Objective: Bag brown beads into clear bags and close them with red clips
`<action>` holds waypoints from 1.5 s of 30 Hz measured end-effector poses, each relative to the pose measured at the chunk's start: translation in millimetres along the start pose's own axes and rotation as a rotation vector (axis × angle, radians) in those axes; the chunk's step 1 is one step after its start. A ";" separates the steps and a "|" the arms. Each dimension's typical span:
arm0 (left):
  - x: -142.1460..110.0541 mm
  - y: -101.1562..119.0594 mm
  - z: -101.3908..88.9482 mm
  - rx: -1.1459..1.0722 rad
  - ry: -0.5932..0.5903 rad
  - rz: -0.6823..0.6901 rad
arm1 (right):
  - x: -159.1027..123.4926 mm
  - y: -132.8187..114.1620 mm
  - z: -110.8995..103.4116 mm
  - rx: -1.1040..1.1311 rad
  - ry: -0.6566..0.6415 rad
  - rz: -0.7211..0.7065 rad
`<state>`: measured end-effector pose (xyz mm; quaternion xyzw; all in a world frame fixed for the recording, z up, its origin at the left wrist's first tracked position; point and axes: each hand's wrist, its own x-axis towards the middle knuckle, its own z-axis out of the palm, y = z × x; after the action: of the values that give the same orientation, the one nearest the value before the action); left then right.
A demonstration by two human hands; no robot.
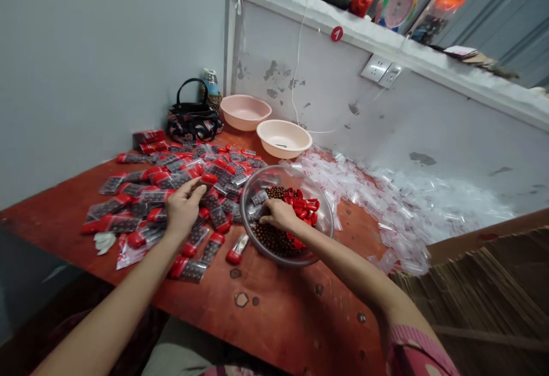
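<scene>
My left hand (183, 207) rests palm down on a heap of small filled plastic packets (171, 193), each holding dark beads and a red piece; its fingers are stretched flat toward a packet. My right hand (278, 214) reaches into a clear round bowl (251, 238) filled with dark brown beads (270, 238) and red plastic pieces (304, 207). Its fingers are curled down among the beads; what they pinch is hidden. A filled packet (259, 197) lies inside the bowl by that hand.
A spread of empty clear bags (386, 204) covers the red table (278, 313) to the right. Two pink basins (283, 137) and a black handbag (193, 118) stand at the back corner. A wall with a socket (380, 70) rises behind.
</scene>
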<state>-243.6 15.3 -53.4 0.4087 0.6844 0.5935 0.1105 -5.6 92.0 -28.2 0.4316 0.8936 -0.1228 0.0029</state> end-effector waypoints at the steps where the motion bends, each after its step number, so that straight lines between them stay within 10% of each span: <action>1: 4.8 -5.2 0.9 0.035 0.017 0.013 | 1.1 1.7 1.3 0.044 -0.009 0.010; 9: 3.8 -6.2 3.8 0.282 0.076 0.315 | -17.0 29.2 -21.8 0.506 -0.233 -0.015; 12: -3.6 -5.8 5.6 0.353 0.026 0.350 | -34.2 29.2 -31.6 0.240 -0.371 0.005; 17: -14.3 -9.5 7.2 0.394 -0.008 0.325 | -58.4 12.3 -20.7 -0.282 -0.210 -0.043; 23: -36.3 12.0 3.2 0.282 -0.103 0.379 | -66.6 9.6 -10.5 -0.388 -0.185 -0.296; 30: -91.0 48.3 21.7 0.079 -0.475 0.251 | -49.0 16.4 -3.7 -0.517 -0.092 -0.412; 35: -105.5 51.6 34.8 0.025 -0.505 0.176 | -36.6 2.1 8.3 -0.189 -0.131 -0.519; 45: -97.1 72.7 24.4 0.087 -0.354 0.357 | -51.0 18.5 -13.2 1.211 -0.151 -0.218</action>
<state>-134.7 -36.9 -26.8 0.6250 0.5964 0.4927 0.1043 42.0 66.7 -13.8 0.2531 0.7015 -0.6380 -0.1918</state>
